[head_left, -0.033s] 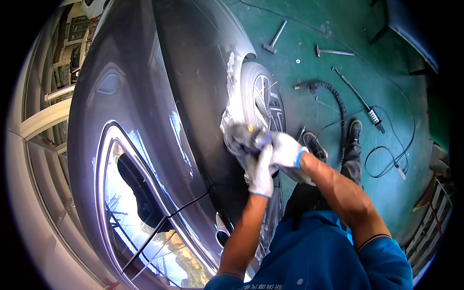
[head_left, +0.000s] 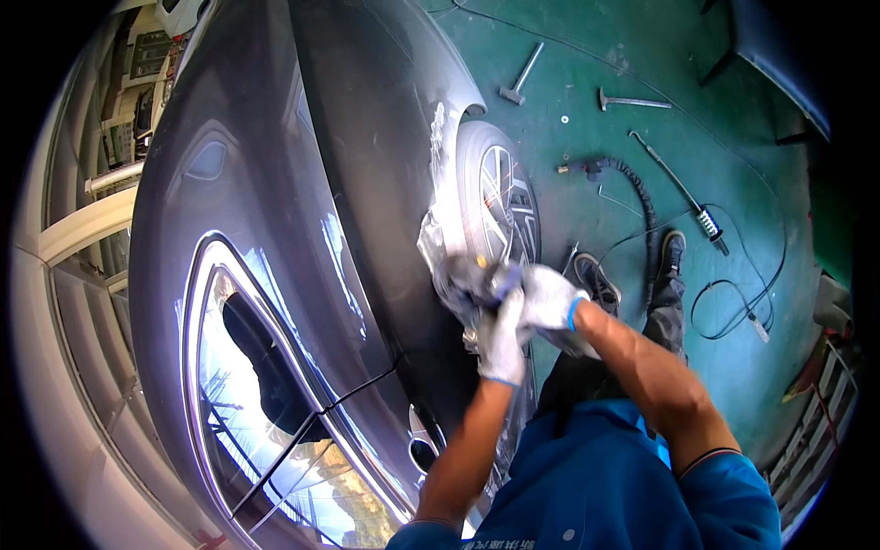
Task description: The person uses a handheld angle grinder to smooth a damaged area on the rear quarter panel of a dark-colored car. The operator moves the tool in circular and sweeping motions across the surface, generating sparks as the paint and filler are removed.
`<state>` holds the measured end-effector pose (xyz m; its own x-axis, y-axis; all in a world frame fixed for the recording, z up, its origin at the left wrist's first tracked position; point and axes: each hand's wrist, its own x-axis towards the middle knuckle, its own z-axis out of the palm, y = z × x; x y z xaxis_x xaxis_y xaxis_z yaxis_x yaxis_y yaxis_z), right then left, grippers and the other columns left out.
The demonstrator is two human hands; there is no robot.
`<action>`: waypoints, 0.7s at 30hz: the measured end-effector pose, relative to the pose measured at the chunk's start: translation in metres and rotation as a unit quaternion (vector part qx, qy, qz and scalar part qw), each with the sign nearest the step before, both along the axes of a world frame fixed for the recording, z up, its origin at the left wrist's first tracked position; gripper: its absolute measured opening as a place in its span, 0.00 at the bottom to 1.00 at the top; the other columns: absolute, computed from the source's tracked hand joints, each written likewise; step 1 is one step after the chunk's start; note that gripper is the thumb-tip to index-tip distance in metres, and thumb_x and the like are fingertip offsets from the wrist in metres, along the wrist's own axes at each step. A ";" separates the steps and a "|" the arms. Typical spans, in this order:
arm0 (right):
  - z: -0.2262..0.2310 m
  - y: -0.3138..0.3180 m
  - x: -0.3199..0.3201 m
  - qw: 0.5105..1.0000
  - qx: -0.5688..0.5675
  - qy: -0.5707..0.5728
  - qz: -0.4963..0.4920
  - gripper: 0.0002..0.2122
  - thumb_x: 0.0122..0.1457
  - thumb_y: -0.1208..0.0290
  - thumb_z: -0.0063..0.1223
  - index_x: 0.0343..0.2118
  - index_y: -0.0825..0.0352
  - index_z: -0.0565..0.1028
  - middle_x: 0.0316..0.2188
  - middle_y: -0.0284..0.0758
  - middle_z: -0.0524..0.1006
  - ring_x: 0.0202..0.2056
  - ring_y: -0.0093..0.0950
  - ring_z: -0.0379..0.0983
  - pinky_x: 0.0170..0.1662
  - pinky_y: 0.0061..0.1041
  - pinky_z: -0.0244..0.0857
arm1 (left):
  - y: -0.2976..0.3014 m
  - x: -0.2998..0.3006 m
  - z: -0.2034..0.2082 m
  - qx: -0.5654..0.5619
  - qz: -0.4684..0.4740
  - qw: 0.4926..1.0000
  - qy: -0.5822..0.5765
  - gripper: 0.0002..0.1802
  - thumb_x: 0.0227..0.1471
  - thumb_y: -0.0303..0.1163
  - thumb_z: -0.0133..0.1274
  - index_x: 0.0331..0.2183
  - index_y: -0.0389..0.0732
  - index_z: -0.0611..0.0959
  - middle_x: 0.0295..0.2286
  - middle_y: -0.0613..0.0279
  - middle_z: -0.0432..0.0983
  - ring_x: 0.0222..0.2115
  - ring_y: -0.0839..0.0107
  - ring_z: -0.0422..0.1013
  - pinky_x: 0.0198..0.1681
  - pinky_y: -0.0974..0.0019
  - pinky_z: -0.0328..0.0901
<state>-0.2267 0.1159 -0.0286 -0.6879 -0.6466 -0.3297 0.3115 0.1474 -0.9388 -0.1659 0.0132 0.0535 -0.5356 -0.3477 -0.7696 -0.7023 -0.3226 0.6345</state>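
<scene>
Both my white-gloved hands are closed round a dark handheld grinder (head_left: 477, 278), blurred in part, with a small yellow spot on its head. My left hand (head_left: 502, 341) grips its near side, and my right hand (head_left: 553, 298) wraps its body on the right. The tool's head is at the wheel arch of a dark grey car (head_left: 367, 165), along a bare, scuffed silvery patch (head_left: 431, 234). Whether it touches the metal is hard to see. Just beyond the grinder is the car's spoked wheel (head_left: 509, 202).
On the green floor lie two hammers (head_left: 522, 73) (head_left: 634, 101), a hooked rod with a spring (head_left: 678, 188), a black sleeved hose (head_left: 642, 192) and a thin cable (head_left: 770, 275). My shoes (head_left: 598, 278) stand beside the hose. A dark bench (head_left: 784, 64) is at the far right.
My hands and the grinder have shifted slightly right and toward me along the wheel arch. The car and the floor tools look the same.
</scene>
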 end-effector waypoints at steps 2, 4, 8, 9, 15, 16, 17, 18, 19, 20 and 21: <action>0.009 0.017 0.023 0.995 0.076 -0.012 0.063 0.27 0.39 0.58 0.67 0.45 0.65 0.81 0.37 0.52 0.83 0.42 0.50 0.80 0.47 0.43 0.74 | 0.007 0.039 -0.011 0.006 0.023 0.998 -0.065 0.30 0.60 0.44 0.61 0.60 0.45 0.73 0.55 0.59 0.72 0.52 0.63 0.73 0.50 0.52 0.72; -0.002 0.019 0.043 0.994 0.073 -0.027 0.079 0.28 0.39 0.58 0.67 0.46 0.65 0.80 0.36 0.52 0.83 0.42 0.51 0.80 0.47 0.43 0.74 | 0.012 0.060 -0.022 0.020 0.061 0.996 -0.058 0.31 0.60 0.44 0.61 0.60 0.44 0.74 0.54 0.59 0.73 0.53 0.63 0.73 0.51 0.51 0.71; -0.015 0.009 0.032 0.998 -0.039 -0.008 -0.048 0.27 0.40 0.59 0.68 0.45 0.66 0.80 0.36 0.51 0.82 0.41 0.51 0.80 0.46 0.43 0.74 | 0.007 0.027 -0.022 -0.012 0.004 1.000 -0.020 0.28 0.59 0.44 0.62 0.55 0.40 0.77 0.50 0.59 0.76 0.49 0.66 0.75 0.47 0.58 0.73; -0.011 0.006 0.020 0.997 -0.028 -0.014 -0.066 0.25 0.41 0.59 0.67 0.43 0.67 0.80 0.35 0.51 0.82 0.40 0.50 0.80 0.45 0.42 0.74 | 0.000 0.015 -0.024 -0.035 -0.022 0.999 -0.028 0.27 0.59 0.44 0.61 0.54 0.40 0.78 0.47 0.58 0.79 0.45 0.67 0.78 0.45 0.61 0.74; 0.000 0.009 0.009 0.998 0.016 -0.057 -0.006 0.30 0.42 0.57 0.66 0.49 0.68 0.78 0.40 0.53 0.82 0.44 0.51 0.79 0.49 0.42 0.73 | 0.001 0.007 -0.017 -0.035 -0.008 0.998 -0.053 0.29 0.59 0.45 0.61 0.57 0.42 0.77 0.52 0.59 0.76 0.49 0.65 0.75 0.47 0.55 0.75; 0.002 0.012 0.021 0.998 0.040 -0.054 0.005 0.30 0.42 0.57 0.66 0.49 0.68 0.78 0.40 0.53 0.82 0.45 0.52 0.78 0.50 0.42 0.73 | 0.004 0.022 -0.020 -0.028 0.008 0.997 -0.066 0.29 0.60 0.44 0.61 0.58 0.43 0.76 0.53 0.60 0.74 0.51 0.66 0.74 0.48 0.55 0.75; 0.000 0.010 0.033 0.998 0.068 -0.017 -0.009 0.30 0.42 0.56 0.66 0.50 0.67 0.78 0.41 0.53 0.82 0.46 0.53 0.78 0.50 0.43 0.73 | 0.008 0.031 -0.018 -0.012 0.024 0.999 -0.044 0.29 0.60 0.42 0.61 0.59 0.44 0.75 0.53 0.62 0.74 0.52 0.67 0.73 0.48 0.55 0.74; -0.012 0.008 0.032 0.997 0.079 -0.024 0.010 0.29 0.43 0.56 0.66 0.49 0.67 0.78 0.39 0.54 0.82 0.44 0.53 0.78 0.49 0.44 0.73 | 0.008 0.029 -0.022 -0.004 0.016 1.000 -0.023 0.29 0.60 0.41 0.61 0.59 0.44 0.75 0.53 0.62 0.74 0.52 0.67 0.73 0.48 0.56 0.74; -0.004 0.006 0.024 0.997 0.080 -0.007 0.004 0.28 0.43 0.57 0.66 0.48 0.67 0.78 0.38 0.54 0.82 0.44 0.53 0.78 0.48 0.44 0.73 | 0.003 0.024 -0.021 0.002 0.014 1.000 -0.009 0.28 0.60 0.41 0.61 0.59 0.44 0.75 0.52 0.62 0.75 0.51 0.67 0.74 0.48 0.56 0.74; 0.007 0.008 0.007 0.996 0.084 0.018 -0.009 0.28 0.43 0.57 0.66 0.46 0.68 0.79 0.37 0.54 0.82 0.43 0.53 0.78 0.47 0.45 0.73 | 0.001 0.012 -0.021 0.009 0.007 1.000 0.014 0.28 0.60 0.40 0.61 0.58 0.44 0.75 0.52 0.61 0.75 0.50 0.67 0.74 0.47 0.56 0.74; -0.009 0.000 0.002 0.995 0.080 0.021 -0.049 0.25 0.41 0.59 0.67 0.41 0.70 0.79 0.34 0.54 0.82 0.42 0.52 0.79 0.45 0.44 0.74 | -0.003 0.000 -0.023 0.007 -0.005 0.999 0.031 0.26 0.61 0.40 0.60 0.58 0.44 0.76 0.51 0.61 0.75 0.49 0.67 0.75 0.47 0.57 0.74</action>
